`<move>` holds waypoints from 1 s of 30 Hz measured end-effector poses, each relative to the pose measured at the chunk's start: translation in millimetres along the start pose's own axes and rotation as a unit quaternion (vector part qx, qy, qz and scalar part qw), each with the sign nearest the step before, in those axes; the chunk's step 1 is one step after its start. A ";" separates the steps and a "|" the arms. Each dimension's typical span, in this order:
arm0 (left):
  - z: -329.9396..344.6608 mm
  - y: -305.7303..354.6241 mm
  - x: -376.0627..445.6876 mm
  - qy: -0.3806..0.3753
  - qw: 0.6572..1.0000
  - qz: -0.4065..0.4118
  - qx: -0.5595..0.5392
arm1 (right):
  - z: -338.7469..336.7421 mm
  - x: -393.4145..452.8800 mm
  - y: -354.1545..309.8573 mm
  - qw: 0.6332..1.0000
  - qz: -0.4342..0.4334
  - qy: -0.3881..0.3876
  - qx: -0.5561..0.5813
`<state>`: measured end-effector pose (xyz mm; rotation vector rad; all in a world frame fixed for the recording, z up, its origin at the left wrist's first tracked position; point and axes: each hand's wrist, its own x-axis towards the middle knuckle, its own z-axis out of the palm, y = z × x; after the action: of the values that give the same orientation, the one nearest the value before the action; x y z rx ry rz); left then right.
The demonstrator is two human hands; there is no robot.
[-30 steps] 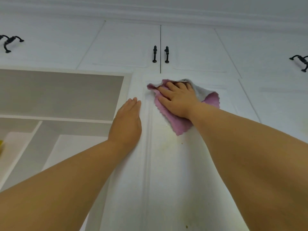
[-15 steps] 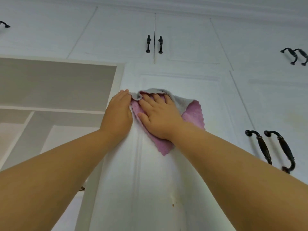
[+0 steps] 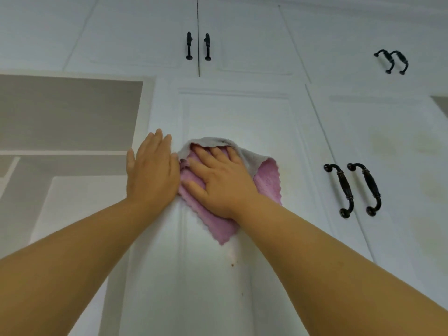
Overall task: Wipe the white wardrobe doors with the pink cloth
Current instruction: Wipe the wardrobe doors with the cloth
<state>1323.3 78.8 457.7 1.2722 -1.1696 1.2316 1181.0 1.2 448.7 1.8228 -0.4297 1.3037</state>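
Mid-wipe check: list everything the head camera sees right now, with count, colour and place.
cloth: one, pink with a grey side folded over, flat on the open door
open door: one, white, centre, small brown specks low on it
shelves: white, inside the open section, left
upper handles: one pair, black, top centre
side handles: one pair, black, right; another pair top right
left hand: one, flat on the door's edge, beside the cloth
right hand: one, fingers spread, pressing the cloth

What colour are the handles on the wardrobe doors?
Black, or very dark metal: the handles stand out against the white doors in the head view.
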 end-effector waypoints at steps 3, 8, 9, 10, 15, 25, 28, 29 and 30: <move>-2.3 -9.3 -12.3 -0.011 1.000 0.008 0.019 | -5.1 9.3 12.8 0.997 0.076 -0.006 -0.006; -2.0 -17.2 -22.5 -0.018 0.998 0.019 -0.049 | -6.4 43.9 5.6 0.986 0.165 -0.015 0.005; -1.4 -18.7 -23.2 -0.014 0.998 0.022 -0.055 | -5.0 52.9 1.2 0.985 0.171 -0.014 0.009; 0.2 -18.4 -23.5 -0.009 0.998 0.026 -0.059 | -4.9 60.4 -1.2 0.984 0.175 -0.016 0.009; 3.1 -22.8 -21.2 0.005 0.997 0.028 -0.076 | -3.2 80.1 -15.1 0.984 0.174 -0.026 0.000; -2.2 -2.2 -23.4 -0.008 0.996 0.038 0.084 | 2.8 -0.7 -9.1 0.993 0.118 -0.004 -0.015; 3.1 7.8 -28.5 -0.034 0.991 0.064 0.114 | -1.8 -21.2 19.4 0.984 0.176 -0.007 -0.021; 5.2 8.9 -30.8 -0.040 0.988 0.069 0.135 | -4.2 -30.5 31.6 0.980 0.198 -0.006 -0.021; 5.8 9.2 -32.7 -0.044 0.985 0.072 0.149 | -7.0 -40.0 43.9 0.974 0.224 -0.003 -0.019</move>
<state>1313.8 72.8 425.1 1.4955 -1.1871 1.5134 1130.8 -26.8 432.5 1.7566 -0.9023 1.5734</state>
